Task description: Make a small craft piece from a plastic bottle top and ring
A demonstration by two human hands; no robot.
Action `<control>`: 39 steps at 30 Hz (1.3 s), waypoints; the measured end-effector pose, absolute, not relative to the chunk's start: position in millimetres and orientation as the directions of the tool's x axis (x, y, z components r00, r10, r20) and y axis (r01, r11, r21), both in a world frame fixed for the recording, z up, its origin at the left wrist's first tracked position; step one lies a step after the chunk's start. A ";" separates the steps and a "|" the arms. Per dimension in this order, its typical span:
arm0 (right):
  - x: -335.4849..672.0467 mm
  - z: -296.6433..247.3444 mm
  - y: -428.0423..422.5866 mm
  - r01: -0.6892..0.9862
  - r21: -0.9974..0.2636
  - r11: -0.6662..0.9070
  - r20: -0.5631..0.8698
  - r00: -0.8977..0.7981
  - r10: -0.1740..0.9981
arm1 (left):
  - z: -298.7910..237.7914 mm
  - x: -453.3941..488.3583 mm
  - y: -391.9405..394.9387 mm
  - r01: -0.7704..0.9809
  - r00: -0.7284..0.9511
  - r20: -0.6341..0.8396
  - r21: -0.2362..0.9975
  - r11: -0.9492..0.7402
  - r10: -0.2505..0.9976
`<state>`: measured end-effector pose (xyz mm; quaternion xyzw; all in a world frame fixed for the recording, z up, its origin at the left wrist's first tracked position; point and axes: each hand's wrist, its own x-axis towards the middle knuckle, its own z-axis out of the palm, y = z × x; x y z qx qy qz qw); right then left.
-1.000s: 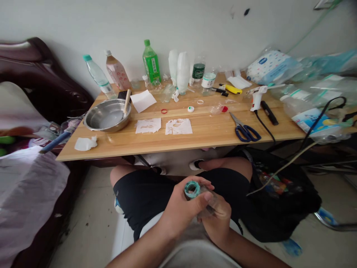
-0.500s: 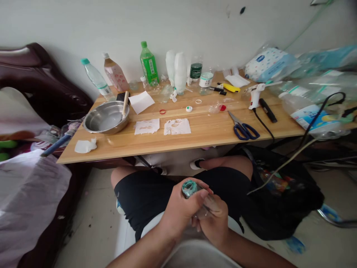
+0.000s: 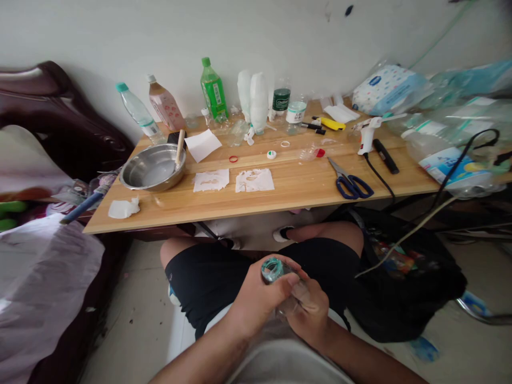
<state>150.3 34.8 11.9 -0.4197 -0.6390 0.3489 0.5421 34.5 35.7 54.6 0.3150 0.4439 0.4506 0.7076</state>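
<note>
Over my lap I hold a clear plastic bottle with a teal ring around its open mouth, which points up toward me. My left hand is wrapped around the bottle's neck, thumb lying across it. Lower on the bottle, my right hand grips its body from the other side. The fingers cover much of the bottle, so its lower end is hidden. On the table before me lie two torn pieces of white paper, a small white cap and a red ring.
A steel bowl with a brush-like handle stands on the wooden table at left. Bottles, among them a green one, line the wall. Scissors, a white glue gun and bagged bottles are at right.
Both hands keep their hold on the bottle with almost no movement. The view has shifted very slightly.
</note>
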 end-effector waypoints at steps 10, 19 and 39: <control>134.9 19.3 24.6 -0.319 -0.794 -0.518 -0.399 -0.369 0.839 | 64.6 40.8 28.4 -0.407 0.032 -0.461 0.805 0.433 0.887; 140.0 26.5 19.1 -0.206 -0.868 -0.451 -0.395 -0.263 0.880 | 62.8 47.7 22.1 -0.198 -0.061 -0.301 0.938 0.284 0.952; 136.1 36.7 16.1 -0.152 -0.837 -0.525 -0.479 -0.259 0.839 | 56.2 49.6 15.1 -0.239 -0.074 -0.317 0.926 0.292 0.946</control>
